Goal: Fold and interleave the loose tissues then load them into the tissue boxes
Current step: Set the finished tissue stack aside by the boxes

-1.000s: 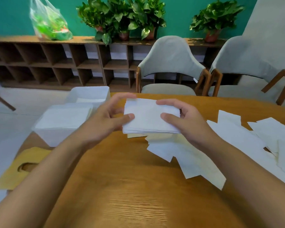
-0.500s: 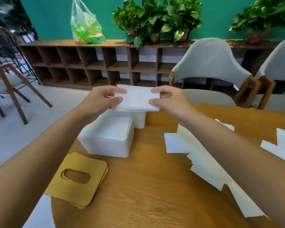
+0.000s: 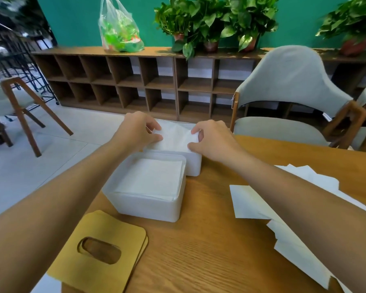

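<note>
Left hand (image 3: 135, 132) and right hand (image 3: 211, 140), each grip pinched on one end of a folded tissue stack (image 3: 174, 137), hold it crosswise between them at the open top of the far box (image 3: 193, 163), behind the filled near box (image 3: 148, 206) on the tabletop (image 3: 199, 250).

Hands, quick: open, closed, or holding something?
Left hand: pinches the left edge of the tissue stack.
Right hand: pinches the right edge of that stack.

A folded tissue stack (image 3: 173, 138) sits in the mouth of the far white tissue box (image 3: 193, 166). The near tissue box (image 3: 148, 208), open-topped, is filled with flat tissues (image 3: 152, 179). Loose tissues (image 3: 249, 204) lie scattered to the right.
</note>
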`<action>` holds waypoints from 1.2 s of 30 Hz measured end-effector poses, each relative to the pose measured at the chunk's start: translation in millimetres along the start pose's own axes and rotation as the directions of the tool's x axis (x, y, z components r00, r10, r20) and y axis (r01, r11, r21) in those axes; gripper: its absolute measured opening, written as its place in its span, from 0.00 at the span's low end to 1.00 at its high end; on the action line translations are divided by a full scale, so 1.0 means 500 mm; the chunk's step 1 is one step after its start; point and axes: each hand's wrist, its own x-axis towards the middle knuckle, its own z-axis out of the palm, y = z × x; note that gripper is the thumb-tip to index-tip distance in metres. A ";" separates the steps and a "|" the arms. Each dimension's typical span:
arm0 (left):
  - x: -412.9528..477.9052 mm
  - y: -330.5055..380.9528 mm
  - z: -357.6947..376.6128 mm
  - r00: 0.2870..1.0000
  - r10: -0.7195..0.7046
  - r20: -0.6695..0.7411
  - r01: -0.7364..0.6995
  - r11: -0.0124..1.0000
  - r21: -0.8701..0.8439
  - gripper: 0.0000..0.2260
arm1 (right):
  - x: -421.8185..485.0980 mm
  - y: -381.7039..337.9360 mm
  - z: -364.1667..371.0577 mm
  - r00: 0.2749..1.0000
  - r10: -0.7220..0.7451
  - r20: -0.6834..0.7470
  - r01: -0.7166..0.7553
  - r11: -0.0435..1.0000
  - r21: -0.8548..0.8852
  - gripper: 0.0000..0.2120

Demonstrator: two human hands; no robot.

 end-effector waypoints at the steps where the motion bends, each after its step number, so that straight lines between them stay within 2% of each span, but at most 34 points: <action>1: 0.002 0.003 0.002 1.000 0.013 0.028 -0.014 0.999 0.049 0.11 | 0.002 -0.002 -0.002 1.000 -0.011 0.015 0.012 0.999 -0.044 0.20; 7: 0.012 0.008 0.015 0.992 0.020 0.121 -0.043 0.980 0.192 0.07 | 0.010 -0.015 -0.006 0.992 -0.046 0.120 0.076 0.962 -0.261 0.19; 15: -0.011 0.032 0.002 0.986 0.148 0.075 -0.160 0.967 0.197 0.07 | -0.020 0.003 -0.019 0.997 -0.049 0.062 0.059 0.983 -0.173 0.17; 19: -0.033 0.072 -0.010 0.979 0.190 0.073 -0.200 0.964 0.176 0.08 | -0.060 0.007 -0.050 0.999 -0.022 -0.032 0.021 0.999 -0.035 0.15; 25: -0.094 0.157 -0.009 0.957 0.277 0.091 -0.286 0.953 0.101 0.09 | -0.174 0.054 -0.127 0.999 0.025 -0.040 -0.022 0.997 0.081 0.19; 30: -0.162 0.263 0.039 0.934 0.337 0.122 -0.341 0.940 0.009 0.10 | -0.300 0.115 -0.191 0.995 0.090 -0.033 -0.088 0.993 0.079 0.23; 36: -0.251 0.378 0.150 0.887 0.427 0.175 -0.412 0.904 -0.117 0.11 | -0.437 0.209 -0.249 0.979 0.199 -0.040 -0.197 0.979 0.050 0.24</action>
